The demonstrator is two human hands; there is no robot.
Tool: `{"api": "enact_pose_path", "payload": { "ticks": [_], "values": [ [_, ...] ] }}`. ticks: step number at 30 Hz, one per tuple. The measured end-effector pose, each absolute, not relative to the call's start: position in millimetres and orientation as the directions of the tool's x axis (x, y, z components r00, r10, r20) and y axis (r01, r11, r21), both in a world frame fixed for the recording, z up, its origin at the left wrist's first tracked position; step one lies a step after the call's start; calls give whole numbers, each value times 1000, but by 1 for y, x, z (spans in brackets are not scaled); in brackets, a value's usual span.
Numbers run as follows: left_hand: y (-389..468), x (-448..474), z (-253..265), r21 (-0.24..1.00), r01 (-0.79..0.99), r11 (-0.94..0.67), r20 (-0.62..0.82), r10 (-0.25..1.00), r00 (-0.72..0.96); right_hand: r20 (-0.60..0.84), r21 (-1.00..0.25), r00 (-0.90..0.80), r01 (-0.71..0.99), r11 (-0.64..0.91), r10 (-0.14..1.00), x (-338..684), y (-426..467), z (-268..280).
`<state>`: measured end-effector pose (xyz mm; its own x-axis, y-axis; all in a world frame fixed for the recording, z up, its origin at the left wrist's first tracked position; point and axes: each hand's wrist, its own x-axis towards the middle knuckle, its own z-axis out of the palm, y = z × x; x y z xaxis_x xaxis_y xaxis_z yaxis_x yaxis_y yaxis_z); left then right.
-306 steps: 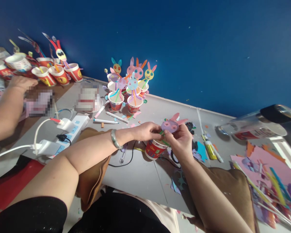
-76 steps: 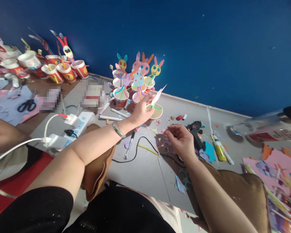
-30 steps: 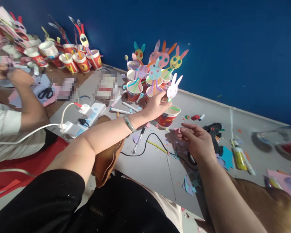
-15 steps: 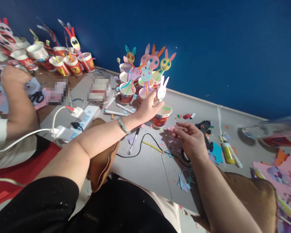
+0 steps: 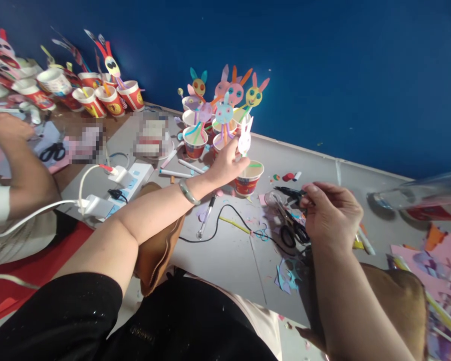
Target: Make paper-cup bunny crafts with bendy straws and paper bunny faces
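My left hand [image 5: 230,163] pinches a white paper rabbit head [image 5: 244,142] with two upright ears. It is just above a red-and-white paper cup [image 5: 248,180] that has a green strip across its mouth. To the right, my right hand [image 5: 332,215] is closed on a black glue gun [image 5: 291,192], its tip pointing left toward the cup. Most of the gun's body is hidden by the hand. Below that tip lie black-handled scissors [image 5: 287,233] among paper scraps.
Several cups with coloured paper rabbits [image 5: 224,114] stand behind my left hand. A power strip [image 5: 133,183] with white plugs lies left; a black cord [image 5: 229,206] crosses the table. A co-worker's arm [image 5: 30,160] is at far left. A clear container [image 5: 417,195] lies right.
My right hand has moved right from the paper scraps and taken hold of the glue gun, swinging its tip leftward and uncovering the scissors. My left hand still holds the white rabbit head.
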<state>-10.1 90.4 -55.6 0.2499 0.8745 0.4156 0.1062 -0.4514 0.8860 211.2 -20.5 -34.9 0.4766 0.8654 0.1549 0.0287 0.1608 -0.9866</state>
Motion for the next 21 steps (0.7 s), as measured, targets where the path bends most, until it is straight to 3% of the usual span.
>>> {"api": "enact_pose_path", "payload": {
  "ticks": [7,15,18,21],
  "values": [
    [99,-9,-70,923,91,-375,340,901,268,90,-986,268,161,48,959,202,-27,-40],
    [95,-5,-69,912,51,-407,377,881,286,-99,-972,-137,224,-67,985,168,-41,-51],
    [98,-3,-73,924,33,-380,359,896,259,-97,-954,-208,297,-32,973,149,-40,-61],
    [102,-2,-76,935,14,-354,339,904,260,5,-871,-216,478,110,976,132,-30,-71]
  ]
}}
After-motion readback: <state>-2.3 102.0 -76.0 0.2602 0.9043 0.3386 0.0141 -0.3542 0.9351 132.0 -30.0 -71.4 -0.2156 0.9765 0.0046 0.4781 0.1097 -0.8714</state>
